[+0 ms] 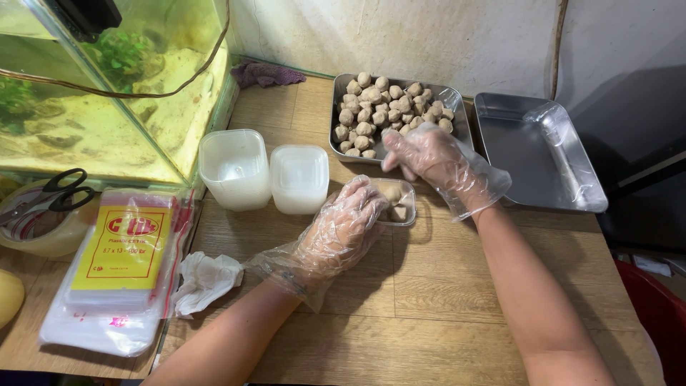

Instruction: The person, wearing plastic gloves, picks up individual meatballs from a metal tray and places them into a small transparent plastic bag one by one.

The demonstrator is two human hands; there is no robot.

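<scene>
Left hand: fingers curled on tub, steadying it.
Right hand: fingers pinched over tub; contents unclear.
Tray: meatballs heaped, behind tub.

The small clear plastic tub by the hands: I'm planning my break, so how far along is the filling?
Early. The small clear plastic tub holds only a few brown meatballs. The gloved left hand steadies it while the gloved right hand reaches at the steel tray piled with meatballs. Two stacks of empty white tubs wait.
</scene>
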